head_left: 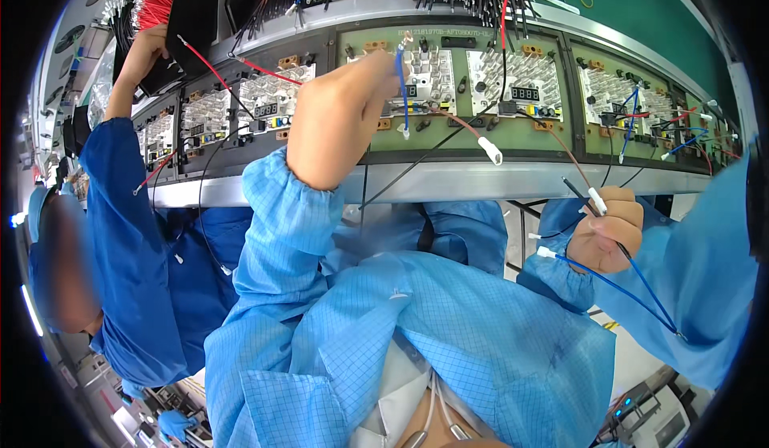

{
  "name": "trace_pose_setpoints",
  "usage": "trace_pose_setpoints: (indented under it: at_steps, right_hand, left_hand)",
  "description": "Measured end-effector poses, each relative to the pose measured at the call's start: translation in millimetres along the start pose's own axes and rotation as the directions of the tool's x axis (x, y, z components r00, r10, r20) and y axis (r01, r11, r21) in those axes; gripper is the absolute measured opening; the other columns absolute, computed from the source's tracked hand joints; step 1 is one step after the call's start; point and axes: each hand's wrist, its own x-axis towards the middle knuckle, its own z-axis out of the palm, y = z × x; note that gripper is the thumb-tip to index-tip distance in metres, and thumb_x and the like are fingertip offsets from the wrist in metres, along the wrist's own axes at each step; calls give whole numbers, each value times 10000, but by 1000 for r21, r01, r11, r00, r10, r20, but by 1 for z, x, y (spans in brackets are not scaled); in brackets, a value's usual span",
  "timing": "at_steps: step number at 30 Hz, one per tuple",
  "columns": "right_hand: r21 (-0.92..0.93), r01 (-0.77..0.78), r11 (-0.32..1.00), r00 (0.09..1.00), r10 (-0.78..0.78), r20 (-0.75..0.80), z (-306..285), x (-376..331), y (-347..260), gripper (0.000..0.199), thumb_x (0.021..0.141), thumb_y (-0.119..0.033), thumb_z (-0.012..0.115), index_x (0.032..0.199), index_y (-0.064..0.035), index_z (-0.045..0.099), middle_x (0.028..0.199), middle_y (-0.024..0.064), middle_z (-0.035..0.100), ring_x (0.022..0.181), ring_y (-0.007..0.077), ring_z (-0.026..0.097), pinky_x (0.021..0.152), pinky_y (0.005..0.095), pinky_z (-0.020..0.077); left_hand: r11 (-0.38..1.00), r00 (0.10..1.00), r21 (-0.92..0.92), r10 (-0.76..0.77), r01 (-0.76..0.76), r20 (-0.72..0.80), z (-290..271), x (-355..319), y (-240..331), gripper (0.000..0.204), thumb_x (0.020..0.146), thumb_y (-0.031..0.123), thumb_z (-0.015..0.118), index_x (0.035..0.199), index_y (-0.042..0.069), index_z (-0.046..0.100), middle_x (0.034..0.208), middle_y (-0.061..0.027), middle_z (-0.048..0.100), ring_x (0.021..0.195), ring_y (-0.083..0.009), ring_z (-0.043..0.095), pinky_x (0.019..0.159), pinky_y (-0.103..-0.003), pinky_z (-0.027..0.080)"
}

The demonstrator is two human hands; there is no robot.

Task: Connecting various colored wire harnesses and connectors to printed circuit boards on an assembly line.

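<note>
We see a brightly and evenly lit scene under cool white overhead light, with only soft shadows beneath the metal ledge (481, 182) and in the folds of the blue sleeves (296, 232), and mild glare along that ledge and on the pale heat sinks (525, 71) of the boards. The fisheye bends the long panel (448, 43) into an arc and squeezes everything toward a black, vignetted rim at the corners. We find the centre fairly sharp, while the raised left hand (344, 111) looks slightly soft, the far left edge is blurred, and small light spots flare low at both sides.
</note>
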Motion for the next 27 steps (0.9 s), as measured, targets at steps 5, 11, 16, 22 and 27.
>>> trace_pose_setpoints:
  at_steps: [5, 11, 16, 22, 27]
  right_hand:
    - [2, -22, 1000, 1000, 22, -13, -13, 4, 0, 150, 886, -155, 571, 843, -17, 532, 716, 137, 477, 615, 265, 481, 509, 317, 409]
    - [130, 17, 991, 976, 12, -218, -26, 4, -8, 128, 876, -167, 585, 840, -58, 529, 667, 77, 467, 544, 211, 435, 455, 310, 337]
    - [77, -42, 996, 954, 63, -295, -34, 2, -12, 82, 956, -156, 503, 949, -79, 476, 667, 78, 427, 549, 180, 394, 453, 272, 318]
    - [30, 17, 999, 961, -8, -277, -43, 12, -6, 102, 989, -177, 467, 971, -78, 455, 659, 78, 412, 524, 174, 381, 443, 262, 345]
    - [-61, 0, 998, 975, -14, -220, -46, 15, -5, 160, 999, -219, 457, 999, -60, 451, 664, 79, 425, 524, 172, 399, 455, 263, 358]
  left_hand:
    - [997, 997, -52, -54, 57, 51, 16, 6, 6, 143, 813, 23, 645, 948, 35, 600, 732, -190, 596, 663, -398, 587, 557, -418, 470]
    - [995, 994, -67, -75, 80, 74, 13, 5, 16, 121, 815, 30, 647, 920, 31, 585, 684, -185, 580, 615, -374, 585, 522, -404, 455]
    - [993, 991, -56, -97, 102, 89, 10, -2, 20, 101, 814, 33, 651, 893, 26, 589, 663, -175, 570, 582, -355, 571, 507, -390, 442]
    - [989, 992, -97, -105, 112, 72, 16, -3, 19, 86, 808, 25, 651, 877, 22, 599, 658, -173, 569, 566, -343, 563, 501, -378, 438]
    - [987, 991, -98, -118, 125, 67, 15, -4, 19, 88, 807, 13, 643, 886, 19, 605, 665, -167, 585, 572, -336, 578, 501, -374, 442]
